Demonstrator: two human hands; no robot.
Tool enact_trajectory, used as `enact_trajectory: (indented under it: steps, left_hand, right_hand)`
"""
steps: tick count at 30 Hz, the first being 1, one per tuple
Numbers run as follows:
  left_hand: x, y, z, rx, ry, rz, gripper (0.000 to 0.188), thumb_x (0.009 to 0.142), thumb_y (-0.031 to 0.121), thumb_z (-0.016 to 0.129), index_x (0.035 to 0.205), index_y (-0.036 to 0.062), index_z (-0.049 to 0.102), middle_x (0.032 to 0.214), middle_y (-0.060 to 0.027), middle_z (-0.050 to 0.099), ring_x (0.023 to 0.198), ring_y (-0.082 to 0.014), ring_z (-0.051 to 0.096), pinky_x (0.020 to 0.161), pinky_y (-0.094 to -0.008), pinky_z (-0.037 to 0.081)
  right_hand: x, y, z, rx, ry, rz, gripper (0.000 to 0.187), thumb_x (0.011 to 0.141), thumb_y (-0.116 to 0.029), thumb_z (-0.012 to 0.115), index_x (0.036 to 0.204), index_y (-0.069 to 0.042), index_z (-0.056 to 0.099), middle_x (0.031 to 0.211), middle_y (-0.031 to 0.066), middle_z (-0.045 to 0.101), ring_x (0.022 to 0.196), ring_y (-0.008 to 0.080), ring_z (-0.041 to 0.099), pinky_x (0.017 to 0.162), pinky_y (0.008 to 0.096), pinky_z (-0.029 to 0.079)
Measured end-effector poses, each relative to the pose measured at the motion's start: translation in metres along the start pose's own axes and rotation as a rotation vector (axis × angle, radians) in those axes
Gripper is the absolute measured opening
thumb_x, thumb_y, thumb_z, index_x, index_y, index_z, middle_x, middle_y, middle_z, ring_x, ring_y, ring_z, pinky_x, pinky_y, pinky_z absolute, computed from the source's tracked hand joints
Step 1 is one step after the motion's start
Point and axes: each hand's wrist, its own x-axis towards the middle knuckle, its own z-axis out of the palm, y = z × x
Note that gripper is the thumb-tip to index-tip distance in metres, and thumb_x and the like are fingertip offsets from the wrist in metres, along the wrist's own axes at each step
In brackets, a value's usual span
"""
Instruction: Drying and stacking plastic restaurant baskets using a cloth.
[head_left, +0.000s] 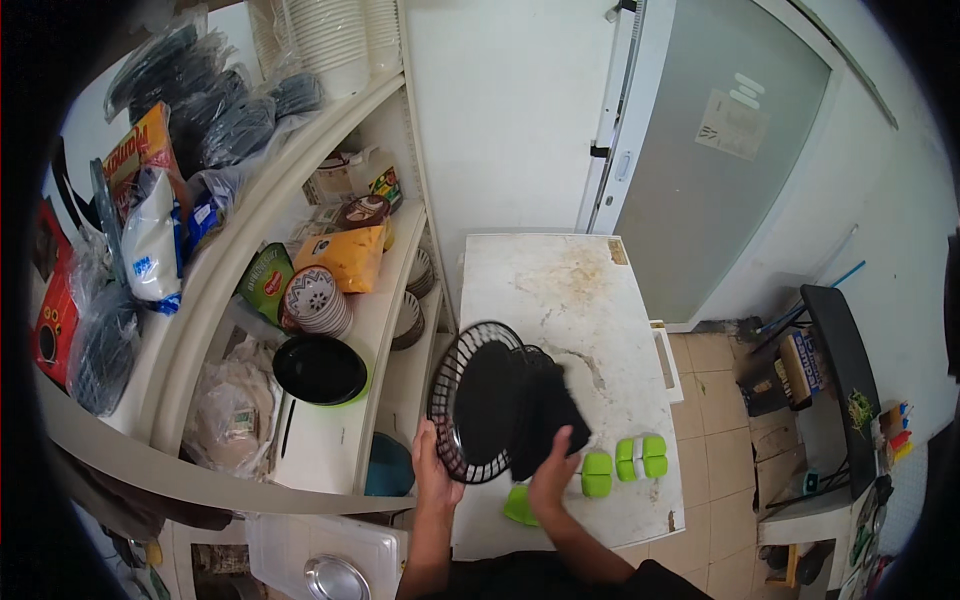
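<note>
My left hand (436,468) is closed on the rim of a black oval basket (447,400) with slatted sides, tilted above the white table (540,270). A black cloth (552,412) lies against the basket's right side, and my right hand (553,474) grips it, thumb on top. The cloth hides that side of the basket. Just past my right hand, on the table, sit lime-green square-cornered pieces (596,475), with more green pieces (641,458) to their right. Another green piece (518,505) is partly covered by my right wrist.
Left of me stands a shelf (350,440) with stacked patterned bowls (318,300), a black oval dish (320,369), an orange bag (342,258) and wrapped packages. A clear plastic bin (290,545) is at lower left. A frosted glass door (720,150) stands beyond the table; a black folding table (840,350) is at right.
</note>
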Motion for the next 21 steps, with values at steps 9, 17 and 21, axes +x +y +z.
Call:
enact_trajectory:
  steps: [9,17,21]
  left_hand:
    - [0.006,-0.003,-0.001,-0.104,-0.053,-0.098,0.034,0.101,0.027,0.042,0.121,0.0002,0.049,0.116,-0.015,0.061,0.107,-0.0253,0.061,0.093,-0.0412,0.052]
    - [-0.01,0.004,0.023,0.607,-0.07,-0.003,0.044,0.102,0.034,0.039,0.132,0.0017,0.043,0.112,-0.0077,0.055,0.102,-0.0132,0.052,0.09,-0.0254,0.042]
    - [-0.029,-0.005,0.019,0.918,-0.305,-0.023,0.039,0.103,0.032,0.036,0.125,0.0015,0.047,0.103,-0.006,0.054,0.094,-0.0114,0.048,0.085,-0.0249,0.039]
  right_hand:
    - [-0.009,0.013,-0.014,0.04,-0.674,-0.79,0.05,0.088,-0.011,0.057,0.135,0.004,0.047,0.143,0.02,0.042,0.137,0.0278,0.035,0.11,0.0378,0.026]
    - [-0.026,-0.029,-0.005,-0.243,-0.734,-1.38,0.05,0.082,-0.01,0.058,0.132,-0.009,0.054,0.142,0.0061,0.048,0.142,0.03,0.025,0.115,0.0554,0.008]
    - [-0.014,-0.075,0.014,0.193,-0.686,-0.7,0.052,0.082,-0.009,0.057,0.134,-0.008,0.052,0.142,0.0049,0.048,0.14,0.0295,0.029,0.115,0.0542,0.008]
